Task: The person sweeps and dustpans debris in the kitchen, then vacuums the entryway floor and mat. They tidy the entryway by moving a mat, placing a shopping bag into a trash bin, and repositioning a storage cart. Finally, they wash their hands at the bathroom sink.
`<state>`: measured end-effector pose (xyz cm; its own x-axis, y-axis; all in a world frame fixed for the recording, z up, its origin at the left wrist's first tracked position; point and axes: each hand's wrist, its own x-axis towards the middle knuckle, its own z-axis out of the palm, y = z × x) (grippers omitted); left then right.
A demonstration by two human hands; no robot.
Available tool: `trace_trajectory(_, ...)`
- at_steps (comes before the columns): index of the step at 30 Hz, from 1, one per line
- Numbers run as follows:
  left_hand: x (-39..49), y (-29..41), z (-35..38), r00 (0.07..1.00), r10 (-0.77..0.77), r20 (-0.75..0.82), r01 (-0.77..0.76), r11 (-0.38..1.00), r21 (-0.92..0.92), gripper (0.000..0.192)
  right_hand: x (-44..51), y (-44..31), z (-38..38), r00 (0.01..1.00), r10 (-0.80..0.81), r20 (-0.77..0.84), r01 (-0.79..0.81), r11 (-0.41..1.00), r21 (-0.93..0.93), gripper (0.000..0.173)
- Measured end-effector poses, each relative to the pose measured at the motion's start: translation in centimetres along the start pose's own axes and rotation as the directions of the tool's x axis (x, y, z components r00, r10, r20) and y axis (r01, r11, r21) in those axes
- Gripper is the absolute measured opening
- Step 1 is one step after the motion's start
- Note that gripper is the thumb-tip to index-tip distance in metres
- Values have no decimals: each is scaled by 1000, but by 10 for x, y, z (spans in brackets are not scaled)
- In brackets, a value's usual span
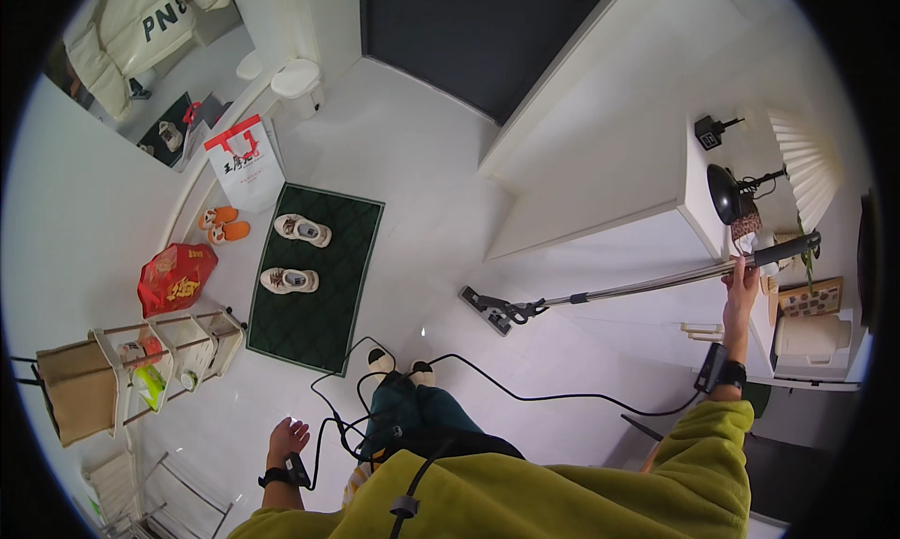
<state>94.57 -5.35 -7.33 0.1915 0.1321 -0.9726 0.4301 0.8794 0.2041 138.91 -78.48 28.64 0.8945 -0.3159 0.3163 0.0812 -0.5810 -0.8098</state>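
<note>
My right hand is wrapped around the upper metal pole of a flat mop, just below its dark grip. The pole slants down to the left, where the grey mop head rests on the pale floor. My left hand hangs at the lower left with slightly curled fingers and holds nothing. Each wrist carries a strapped black device, and black cables run from both towards my waist. Behind the mop stands a white cabinet near my right arm.
Sneakers stand on a green mat. Along the left wall are a white paper bag, orange slippers, a red bag and a shelf cart. A white bin stands near the dark door. A pleated lamp tops the cabinet.
</note>
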Motion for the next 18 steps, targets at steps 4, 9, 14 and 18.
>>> trace_trajectory(4, 4, -4, 7, 1000, 21, 10, -21, 1000, 13, 20, 0, 15, 10, 992, 53, -117, -60, 996, -60, 26)
trace_trajectory(9, 2, -8, 0, 1000, 23, 2, -23, 997, -79, 19, -8, 18, 20, 995, 11, -101, -17, 998, -66, 34)
trace_trajectory(14, 8, -3, 2, 997, -73, -15, 74, 992, 97, 25, -24, 9, 29, 962, -30, -272, -1, 994, -111, 57)
trace_trajectory(18, 12, -22, -7, 998, -21, 63, 18, 999, 45, 21, -80, -8, 58, 814, -8, -581, -105, 981, -162, 58)
